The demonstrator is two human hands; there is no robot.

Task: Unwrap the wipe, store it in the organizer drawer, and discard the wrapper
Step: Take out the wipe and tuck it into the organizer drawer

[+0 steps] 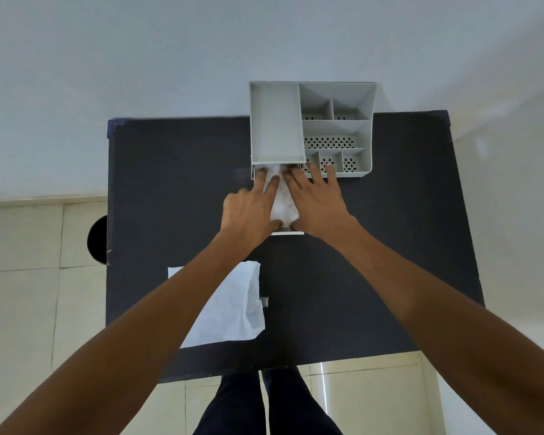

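**A:** ok so where are we at? We've got both hands on the wipe (pixel 284 199), which is lying in the pulled-out drawer (pixel 288 232) at the bottom left of the grey organizer (pixel 311 127). Left hand (pixel 250 215) is flat on the wipe's left side, right hand (pixel 316 204) on its right side, fingers spread and pointing away from us toward the organizer. Nothing pinched, we're just pressing down with open palms.

**B:** yep, and the thing that matters for the next bit: the wipe's long axis runs straight away from us, same line as the drawer slides. Far end looks tucked under the organizer body, near end sits right between our wrists by the drawer front. So we'd guess the push is straight forward, not sideways.

**A:** which hand's closer though? Looks pretty even to us. Right fingertips reach a touch further, over the small perforated compartments.

**B:** agreed, basically symmetric. Can't tell if the wipe is fully below the drawer rim, it looks a bit puffy. If it bulges it could snag when we close it.

**A:** and the wrapper (pixel 230 309)? It's flat on the black tabletop (pixel 374 246), well behind our hands, close to our body and under the left forearm. So left hand is the nearer one for grabbing it. Not binned yet, by the look of it.
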